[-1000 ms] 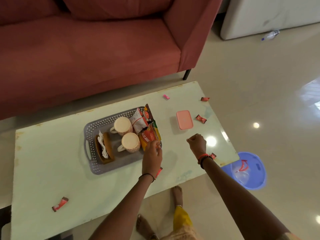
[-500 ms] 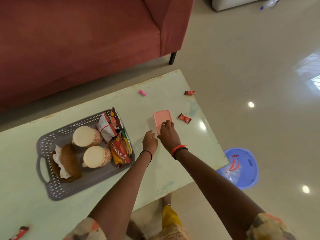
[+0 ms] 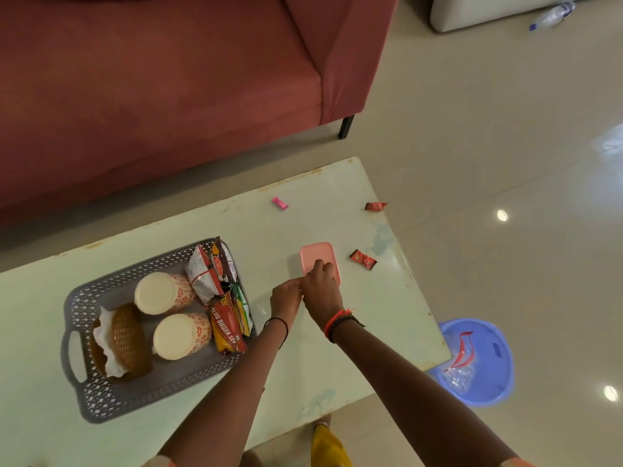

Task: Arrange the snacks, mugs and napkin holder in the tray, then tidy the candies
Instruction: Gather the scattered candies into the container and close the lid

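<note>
A grey perforated tray (image 3: 101,399) on the pale table holds two patterned mugs (image 3: 163,291) (image 3: 182,336), a brown napkin holder (image 3: 126,338) with white napkins, and several snack packets (image 3: 226,323) along its right side. Right of the tray lies a small pink lidded box (image 3: 317,252). My right hand (image 3: 322,286) rests on the box's near half, fingers curled over the lid. My left hand (image 3: 285,298) pinches at the box's near left corner. Loose candies lie around: a pink one (image 3: 279,202), a red one (image 3: 375,206) at the table's right edge, another red one (image 3: 362,259) beside the box.
A red sofa (image 3: 168,96) stands behind the table (image 3: 337,365). A blue bin (image 3: 492,372) with wrappers inside sits on the floor at the table's right corner. A plastic bottle (image 3: 553,15) lies on the floor far right. My feet are below the table's near edge.
My left hand left the tray's snack packets and moved right to the pink box. My right hand moved forward onto the box lid. The camera view shifted to the right.
</note>
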The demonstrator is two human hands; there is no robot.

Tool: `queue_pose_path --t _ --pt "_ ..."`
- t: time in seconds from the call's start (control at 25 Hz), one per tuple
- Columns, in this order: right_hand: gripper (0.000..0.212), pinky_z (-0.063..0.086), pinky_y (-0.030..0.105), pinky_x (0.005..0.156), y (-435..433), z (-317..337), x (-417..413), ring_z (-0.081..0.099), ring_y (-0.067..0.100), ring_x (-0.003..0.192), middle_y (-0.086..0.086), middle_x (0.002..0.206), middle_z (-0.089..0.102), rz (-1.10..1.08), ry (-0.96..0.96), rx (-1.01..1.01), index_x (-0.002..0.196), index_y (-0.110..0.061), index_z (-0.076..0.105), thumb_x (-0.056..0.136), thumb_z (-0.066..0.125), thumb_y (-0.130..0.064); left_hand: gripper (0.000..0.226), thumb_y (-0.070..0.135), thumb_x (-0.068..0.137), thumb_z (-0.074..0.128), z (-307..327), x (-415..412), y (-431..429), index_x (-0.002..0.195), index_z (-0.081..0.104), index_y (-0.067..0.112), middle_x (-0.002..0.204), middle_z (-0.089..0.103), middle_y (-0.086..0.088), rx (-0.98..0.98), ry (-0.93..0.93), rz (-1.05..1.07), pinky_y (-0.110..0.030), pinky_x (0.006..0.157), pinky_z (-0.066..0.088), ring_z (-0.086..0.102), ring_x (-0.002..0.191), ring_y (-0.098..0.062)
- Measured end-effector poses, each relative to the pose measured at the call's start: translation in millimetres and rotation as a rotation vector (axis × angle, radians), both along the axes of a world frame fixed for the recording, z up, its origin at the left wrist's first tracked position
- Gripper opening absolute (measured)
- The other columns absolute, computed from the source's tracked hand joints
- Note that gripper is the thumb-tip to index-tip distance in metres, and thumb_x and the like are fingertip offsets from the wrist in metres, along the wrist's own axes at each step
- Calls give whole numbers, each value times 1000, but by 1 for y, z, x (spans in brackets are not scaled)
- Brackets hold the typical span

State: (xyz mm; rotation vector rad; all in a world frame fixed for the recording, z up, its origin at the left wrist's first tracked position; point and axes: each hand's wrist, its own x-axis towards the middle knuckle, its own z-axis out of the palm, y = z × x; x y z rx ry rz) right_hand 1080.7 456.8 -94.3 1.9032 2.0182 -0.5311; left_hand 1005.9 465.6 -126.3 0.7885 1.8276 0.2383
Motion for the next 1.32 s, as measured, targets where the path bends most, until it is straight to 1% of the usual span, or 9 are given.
queue_pose_path --t 0.12,0.32,0.52,0.72,0.84,1.0,1.16,1.24,1.32 --pt "23 55 37 82 2 1 -2 48 35 108 20 117 48 -12 -1 -25 113 2 59 93 48 -1 24 8 87 49 0 -1 -3 85 72 2 96 74 -18 28 18 -16 -21 50 32 49 60 -14" --pt "27 56 38 82 5 -1 -1 47 36 109 21 119 48 -17 38 -29 113 2 61 97 41 -4 24 4 86 53 3 -5 -5 100 73 6 100 74 -16 105 15 -116 -22 65 41 65 91 -30" --pt "30 56 38 83 8 1 4 45 36 111 18 122 47 -30 93 -29 113 -3 65 97 39 -7 21 9 85 56 -1 -6 -2 95 75 6 94 75 -16 153 69 -143 -10 49 31 57 72 -19" --pt "28 52 36 86 9 5 12 43 35 112 18 121 49 -65 168 -34 112 -1 64 95 45 -13 20 13 85 59 -5 -3 1 90 75 4 90 75 -18 164 86 -140 -24 57 39 55 70 -19" --pt "33 48 36 89 10 8 23 43 33 111 19 116 54 -85 272 -40 111 3 64 92 53 -22 19 15 83 60 -6 0 3 86 75 4 86 75 -13 169 77 -114 -24 65 39 57 71 -21" --pt "40 52 29 81 5 7 38 51 30 102 15 121 48 -302 461 -20 113 8 58 84 64 -19 18 8 81 64 -5 2 3 93 72 -2 80 69 -12 98 -88 124 -34 73 58 63 71 -24" --pt "31 44 20 68 1 8 57 51 20 83 13 114 52 -548 557 28 110 8 63 84 59 -8 7 3 81 63 -4 1 -1 83 70 2 70 66 -10 100 -160 205 -23 60 58 63 69 -23" --pt "24 44 26 68 0 10 73 57 28 81 16 98 62 -664 549 111 101 3 71 83 56 -2 7 1 81 62 -4 -1 -4 83 69 2 67 64 -7 84 -175 227 -23 60 57 62 67 -23" --pt "28 51 31 75 2 13 92 65 32 86 19 97 71 -807 563 188 108 1 70 84 55 1 10 1 81 62 -4 -4 -8 87 69 -2 68 64 -7 76 -167 220 -25 61 57 62 65 -21"
